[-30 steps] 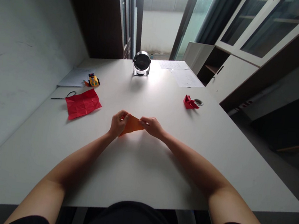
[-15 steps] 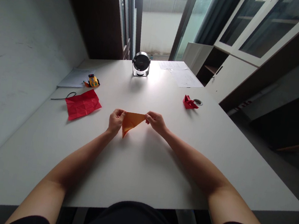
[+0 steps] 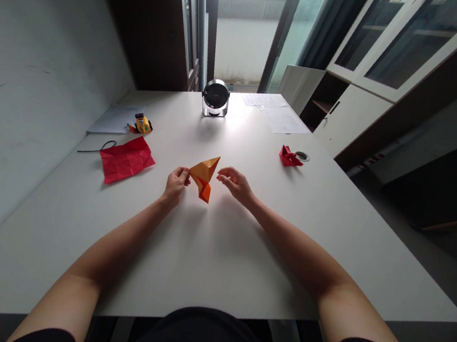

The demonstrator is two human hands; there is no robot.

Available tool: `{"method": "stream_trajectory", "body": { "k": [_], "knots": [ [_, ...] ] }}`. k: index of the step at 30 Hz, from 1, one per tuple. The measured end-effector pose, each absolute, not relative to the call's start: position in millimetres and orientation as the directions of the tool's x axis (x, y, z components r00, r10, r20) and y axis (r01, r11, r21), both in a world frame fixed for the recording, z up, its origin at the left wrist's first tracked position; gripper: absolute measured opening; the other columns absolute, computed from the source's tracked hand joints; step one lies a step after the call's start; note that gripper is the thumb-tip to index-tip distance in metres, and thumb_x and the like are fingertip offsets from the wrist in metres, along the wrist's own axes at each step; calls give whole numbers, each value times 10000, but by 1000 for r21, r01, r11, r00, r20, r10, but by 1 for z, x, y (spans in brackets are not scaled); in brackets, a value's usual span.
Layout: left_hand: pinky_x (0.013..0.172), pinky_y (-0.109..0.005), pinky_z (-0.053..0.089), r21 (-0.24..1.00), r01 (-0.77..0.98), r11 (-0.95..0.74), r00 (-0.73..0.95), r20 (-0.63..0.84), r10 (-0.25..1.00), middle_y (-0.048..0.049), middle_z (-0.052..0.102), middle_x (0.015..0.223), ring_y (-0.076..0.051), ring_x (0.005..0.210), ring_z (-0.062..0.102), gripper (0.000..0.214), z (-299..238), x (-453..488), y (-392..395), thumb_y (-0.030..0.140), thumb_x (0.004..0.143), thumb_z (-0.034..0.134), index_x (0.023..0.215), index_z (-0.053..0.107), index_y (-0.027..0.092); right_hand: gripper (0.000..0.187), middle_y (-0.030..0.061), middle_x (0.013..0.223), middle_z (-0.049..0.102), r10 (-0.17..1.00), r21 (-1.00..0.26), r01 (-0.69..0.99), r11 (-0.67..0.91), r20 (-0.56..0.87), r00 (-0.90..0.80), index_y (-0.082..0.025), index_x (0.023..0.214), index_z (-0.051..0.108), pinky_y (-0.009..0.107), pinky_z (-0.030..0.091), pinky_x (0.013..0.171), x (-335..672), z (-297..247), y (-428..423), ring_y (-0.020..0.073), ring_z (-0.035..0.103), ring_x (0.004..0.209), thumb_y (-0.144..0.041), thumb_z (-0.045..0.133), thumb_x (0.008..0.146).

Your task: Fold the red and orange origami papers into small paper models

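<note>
My left hand (image 3: 176,182) pinches one corner of a folded orange paper (image 3: 205,176) and holds it just above the white table (image 3: 218,248). The paper is partly unfolded, with one flap pointing up and a darker point hanging down. My right hand (image 3: 233,183) hovers right beside the paper with its fingers loosely spread and nothing in them. Both forearms reach in from the near edge of the table.
A creased red paper sheet (image 3: 127,159) lies to the left, with a black cord (image 3: 99,147) and a small yellow toy (image 3: 143,123) behind it. A folded red paper figure (image 3: 289,156) sits at the right. A small round fan (image 3: 215,97) and white papers (image 3: 280,116) stand farther back.
My right hand has let go of the orange paper and drawn slightly aside. The paper, earlier stretched flat between both hands, now hangs open from my left hand alone.
</note>
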State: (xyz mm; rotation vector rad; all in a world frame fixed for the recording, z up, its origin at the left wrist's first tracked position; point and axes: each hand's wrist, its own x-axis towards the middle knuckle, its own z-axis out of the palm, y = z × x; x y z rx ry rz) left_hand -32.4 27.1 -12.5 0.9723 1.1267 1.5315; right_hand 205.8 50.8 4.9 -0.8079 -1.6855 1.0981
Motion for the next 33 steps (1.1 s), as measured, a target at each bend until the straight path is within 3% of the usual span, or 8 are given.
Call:
{"method": "stream_trajectory", "body": {
  "k": [7, 12, 17, 24, 29, 33],
  "knots": [
    [582, -229, 417, 955, -290, -67, -103, 38, 994, 22, 541, 664, -88, 575, 505, 331, -7, -26, 22, 470, 809, 750, 857, 615, 172, 237, 49, 946, 718, 754, -862, 100, 497, 371, -542, -207, 991, 649, 308, 529, 768, 197, 16, 30, 176, 663, 832, -416, 657, 879],
    [611, -237, 437, 956, -294, -20, -18, 16, 1000, 19, 552, 687, -91, 599, 519, 352, -2, -23, 18, 491, 791, 756, 855, 614, 175, 199, 33, 861, 714, 770, -821, 183, 541, 395, -502, -202, 908, 635, 287, 516, 724, 196, 22, 24, 162, 650, 755, -398, 604, 898],
    [599, -232, 444, 962, -272, -36, -21, 31, 999, 18, 564, 695, -89, 601, 511, 353, -1, -21, 17, 486, 777, 767, 874, 635, 173, 218, 35, 860, 723, 772, -770, 253, 586, 435, -464, -209, 965, 651, 277, 497, 716, 195, 25, 20, 160, 646, 738, -410, 581, 914],
    [598, -230, 453, 966, -251, -68, -60, 55, 997, 12, 578, 699, -90, 611, 520, 344, -4, -21, 18, 466, 784, 770, 897, 655, 162, 272, 13, 713, 664, 766, -704, 342, 623, 461, -447, -198, 763, 600, 236, 408, 586, 196, 23, 18, 121, 549, 607, -411, 563, 929],
    [607, -225, 437, 943, -332, -24, -23, 17, 1000, 25, 565, 712, -82, 607, 510, 340, -4, -23, 19, 444, 754, 795, 914, 646, 183, 253, 5, 688, 629, 776, -710, 346, 613, 461, -430, -196, 720, 557, 225, 384, 558, 195, 22, 19, 110, 486, 583, -350, 523, 918],
    [637, -226, 445, 932, -362, -2, 25, 12, 1000, 26, 559, 735, -77, 622, 505, 324, -2, -22, 18, 435, 763, 789, 921, 648, 189, 265, -26, 589, 506, 836, -771, 339, 539, 443, -323, -193, 640, 477, 223, 343, 533, 194, 22, 21, 97, 398, 553, -312, 519, 873]
  ]
}}
